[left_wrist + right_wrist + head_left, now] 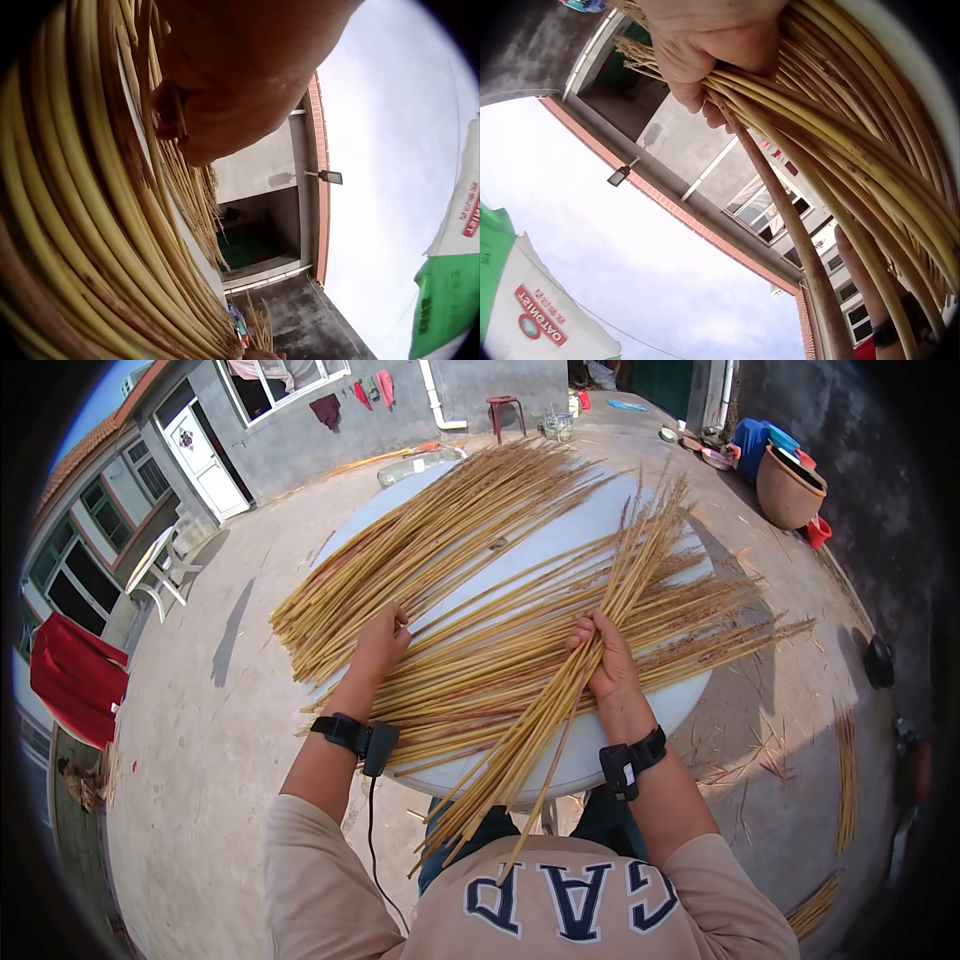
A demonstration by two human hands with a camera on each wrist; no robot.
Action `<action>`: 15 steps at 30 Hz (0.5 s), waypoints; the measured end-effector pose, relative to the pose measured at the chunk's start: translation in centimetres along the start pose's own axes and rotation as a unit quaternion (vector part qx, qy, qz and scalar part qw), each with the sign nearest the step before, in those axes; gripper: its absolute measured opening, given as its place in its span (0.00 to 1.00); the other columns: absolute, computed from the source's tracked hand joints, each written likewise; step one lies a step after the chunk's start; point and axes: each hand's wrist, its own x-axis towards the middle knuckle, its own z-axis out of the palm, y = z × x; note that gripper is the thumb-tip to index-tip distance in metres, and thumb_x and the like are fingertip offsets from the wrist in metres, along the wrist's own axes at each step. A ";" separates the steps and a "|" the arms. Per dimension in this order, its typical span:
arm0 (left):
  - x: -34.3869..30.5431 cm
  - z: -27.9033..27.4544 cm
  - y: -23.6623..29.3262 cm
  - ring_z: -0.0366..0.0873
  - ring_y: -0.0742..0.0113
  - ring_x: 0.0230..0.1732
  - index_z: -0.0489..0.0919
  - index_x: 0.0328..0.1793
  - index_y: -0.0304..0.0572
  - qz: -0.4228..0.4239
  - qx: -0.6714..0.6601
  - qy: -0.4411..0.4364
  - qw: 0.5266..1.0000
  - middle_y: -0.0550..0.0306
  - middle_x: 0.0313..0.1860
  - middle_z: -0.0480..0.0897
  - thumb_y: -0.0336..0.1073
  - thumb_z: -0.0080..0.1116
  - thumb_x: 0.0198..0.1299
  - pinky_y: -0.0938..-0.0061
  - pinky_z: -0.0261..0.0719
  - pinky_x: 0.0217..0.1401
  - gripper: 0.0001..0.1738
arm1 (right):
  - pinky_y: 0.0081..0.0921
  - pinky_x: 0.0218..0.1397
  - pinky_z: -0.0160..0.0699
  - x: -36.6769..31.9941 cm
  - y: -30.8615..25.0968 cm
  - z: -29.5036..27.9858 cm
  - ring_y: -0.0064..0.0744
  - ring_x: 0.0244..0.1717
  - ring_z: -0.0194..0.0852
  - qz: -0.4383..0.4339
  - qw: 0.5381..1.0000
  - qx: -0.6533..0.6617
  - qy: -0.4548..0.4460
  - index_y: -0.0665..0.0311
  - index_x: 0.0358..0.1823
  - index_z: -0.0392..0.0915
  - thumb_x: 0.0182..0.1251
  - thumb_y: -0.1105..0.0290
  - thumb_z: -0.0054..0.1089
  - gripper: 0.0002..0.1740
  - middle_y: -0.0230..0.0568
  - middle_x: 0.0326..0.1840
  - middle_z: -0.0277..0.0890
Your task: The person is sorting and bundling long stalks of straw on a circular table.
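My right hand (605,650) grips a bundle of long yellow reed stalks (545,745), held slanting over the table with cut ends toward my body and feathery tops away. In the right wrist view, the fingers (692,94) curl round these stalks. My left hand (383,640) is at the left ends of a loose layer of reed stalks (470,680) spread across the round white table (400,495). Its fingers (166,112) are bent and pinch a thin stalk in the left wrist view. A thicker pile of reeds (400,550) lies beyond, on the table's far left.
A clay pot (790,488) and blue tub (752,438) stand by the right wall. More reeds (846,780) lie on the ground at right. A red stool (506,415) is at the back, a white chair (160,570) and red cloth (78,675) at left. A cable hangs from my left wristband.
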 end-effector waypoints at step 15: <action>-0.7 2.3 0.1 0.78 0.51 0.33 0.79 0.40 0.43 0.002 0.030 -0.073 0.997 0.48 0.30 0.80 0.40 0.64 0.41 0.62 0.74 0.36 0.18 | 0.22 0.32 0.72 0.1 0.0 -0.3 0.23 0.26 0.64 0.005 1.000 0.008 0.000 0.62 0.32 0.66 0.64 0.69 0.50 0.06 0.32 0.25 0.63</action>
